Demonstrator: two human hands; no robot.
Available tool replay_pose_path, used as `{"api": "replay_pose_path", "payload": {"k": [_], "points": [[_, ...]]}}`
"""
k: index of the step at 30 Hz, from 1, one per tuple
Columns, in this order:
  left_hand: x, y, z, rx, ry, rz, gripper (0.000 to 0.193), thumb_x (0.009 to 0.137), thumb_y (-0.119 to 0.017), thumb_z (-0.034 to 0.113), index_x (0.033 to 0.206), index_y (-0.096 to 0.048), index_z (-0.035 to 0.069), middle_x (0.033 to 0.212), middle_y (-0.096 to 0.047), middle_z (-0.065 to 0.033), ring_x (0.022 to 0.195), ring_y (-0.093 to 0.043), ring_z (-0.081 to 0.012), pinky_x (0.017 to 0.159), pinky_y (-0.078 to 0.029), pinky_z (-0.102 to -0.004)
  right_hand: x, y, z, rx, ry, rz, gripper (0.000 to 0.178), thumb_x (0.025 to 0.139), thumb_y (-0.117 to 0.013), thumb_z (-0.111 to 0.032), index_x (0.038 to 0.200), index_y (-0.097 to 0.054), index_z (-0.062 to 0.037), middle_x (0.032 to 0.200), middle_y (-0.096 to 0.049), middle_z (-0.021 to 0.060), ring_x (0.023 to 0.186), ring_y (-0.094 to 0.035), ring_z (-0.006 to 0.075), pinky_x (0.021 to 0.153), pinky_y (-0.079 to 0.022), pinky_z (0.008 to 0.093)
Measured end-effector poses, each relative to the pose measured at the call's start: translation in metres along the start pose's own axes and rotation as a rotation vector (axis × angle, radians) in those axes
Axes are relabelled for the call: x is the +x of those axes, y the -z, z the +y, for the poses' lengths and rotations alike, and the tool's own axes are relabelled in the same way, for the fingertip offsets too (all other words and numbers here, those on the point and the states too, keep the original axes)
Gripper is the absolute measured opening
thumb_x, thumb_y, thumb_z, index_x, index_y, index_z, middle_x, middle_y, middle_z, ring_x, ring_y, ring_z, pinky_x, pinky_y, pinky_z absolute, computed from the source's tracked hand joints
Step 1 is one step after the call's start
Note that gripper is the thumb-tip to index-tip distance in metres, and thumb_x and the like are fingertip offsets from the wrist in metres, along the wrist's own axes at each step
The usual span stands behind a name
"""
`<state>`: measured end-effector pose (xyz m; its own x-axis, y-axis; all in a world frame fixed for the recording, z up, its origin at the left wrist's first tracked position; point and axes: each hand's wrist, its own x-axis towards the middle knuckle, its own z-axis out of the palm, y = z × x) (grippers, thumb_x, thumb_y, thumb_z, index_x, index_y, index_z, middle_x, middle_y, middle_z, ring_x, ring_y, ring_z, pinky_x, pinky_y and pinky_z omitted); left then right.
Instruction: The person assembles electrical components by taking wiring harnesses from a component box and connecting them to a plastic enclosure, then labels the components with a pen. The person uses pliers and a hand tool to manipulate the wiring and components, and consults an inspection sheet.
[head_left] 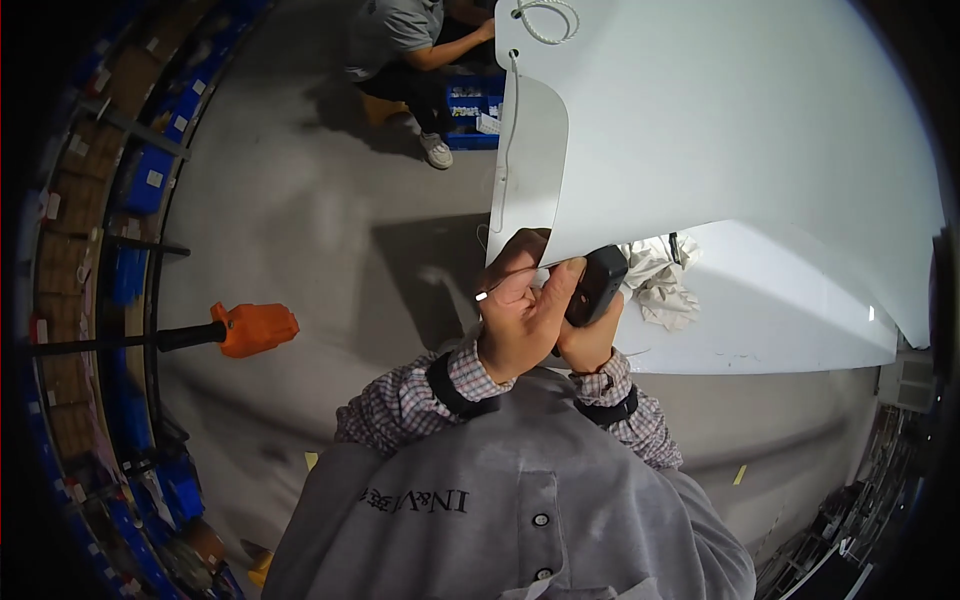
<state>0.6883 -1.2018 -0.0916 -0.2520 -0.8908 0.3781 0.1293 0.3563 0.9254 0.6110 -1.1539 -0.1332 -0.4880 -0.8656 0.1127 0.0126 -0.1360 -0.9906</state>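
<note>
A large white sheet (720,120) covers the upper right, its near edge reaching my hands. My left hand (522,315) is closed at the sheet's lower left corner, its fingers curled at the edge. A thin cord with a white tip (481,296) sticks out beside those fingers. My right hand (593,335) is wrapped round a black rounded handheld device (601,283), whose kind I cannot make out. The left thumb lies against the device. A white cord (511,130) runs down from a hole in the sheet toward my left hand.
Crumpled whitish cloth (662,285) lies on the white table (780,330). A co-worker (400,50) sits at the far side by a blue parts bin (472,110). Shelves with blue bins (150,180) line the left; an orange object (256,330) juts from them on a black bar.
</note>
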Motion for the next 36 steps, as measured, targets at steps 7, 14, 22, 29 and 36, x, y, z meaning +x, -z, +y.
{"api": "replay_pose_path", "payload": {"k": [7, 14, 22, 29, 36], "points": [[0.004, 0.012, -0.006, -0.045, 0.241, 0.065, 0.013, 0.083, -0.059, 0.006, 0.089, -0.062, -0.005, 0.083, -0.061, -0.0023, 0.073, -0.057, -0.0065, 0.064, -0.045, -0.0192, -0.016, 0.011, -0.003, 0.019, -0.167, -0.152, 0.024, 0.069, -0.068, -0.001, 0.09, -0.057, 0.0012, 0.075, -0.059, 0.0048, 0.064, -0.055, 0.0104, 0.059, -0.046, 0.024], [0.025, 0.118, 0.004, 0.127, 0.411, -0.382, 0.024, 0.079, -0.064, 0.005, 0.101, -0.057, -0.002, 0.08, -0.057, 0.0, 0.074, -0.052, -0.0036, 0.065, -0.043, -0.0179, -0.047, -0.021, -0.009, 0.076, -0.337, -0.199, 0.015, 0.073, -0.064, -0.004, 0.086, -0.058, 0.0022, 0.074, -0.059, 0.0041, 0.066, -0.056, 0.0114, 0.061, -0.045, 0.0246], [0.137, 0.36, 0.024, 0.302, 0.069, -0.084, 0.02, 0.081, -0.06, 0.005, 0.099, -0.058, -0.003, 0.072, -0.06, -0.0023, 0.065, -0.053, -0.0045, 0.06, -0.043, -0.0176, -0.04, -0.176, -0.017, 0.014, -0.336, -0.028, 0.015, 0.074, -0.062, -0.002, 0.087, -0.058, 0.0027, 0.077, -0.058, 0.0053, 0.07, -0.055, 0.0132, 0.064, -0.044, 0.0256], [0.246, 0.541, 0.006, 0.358, 0.261, -0.06, 0.018, 0.084, -0.057, 0.006, 0.1, -0.06, -0.002, 0.079, -0.06, -0.0029, 0.07, -0.056, -0.0076, 0.068, -0.047, -0.0205, 0.0, -0.351, -0.025, 0.03, -0.419, 0.074, 0.016, 0.074, -0.066, -0.008, 0.085, -0.058, 0.0008, 0.079, -0.057, 0.0038, 0.071, -0.052, 0.013, 0.066, -0.042, 0.0251], [0.395, 0.674, -0.053, 0.521, 0.047, 0.619, 0.021, 0.086, -0.054, 0.013, 0.104, -0.059, 0.001, 0.084, -0.059, -0.0035, 0.073, -0.056, -0.0103, 0.069, -0.046, -0.0221, 0.08, -0.404, -0.022, -0.06, -0.464, -0.01, 0.024, 0.067, -0.066, 0.0, 0.089, -0.057, 0.0008, 0.082, -0.059, 0.0058, 0.075, -0.054, 0.0132, 0.07, -0.043, 0.0263]]}}
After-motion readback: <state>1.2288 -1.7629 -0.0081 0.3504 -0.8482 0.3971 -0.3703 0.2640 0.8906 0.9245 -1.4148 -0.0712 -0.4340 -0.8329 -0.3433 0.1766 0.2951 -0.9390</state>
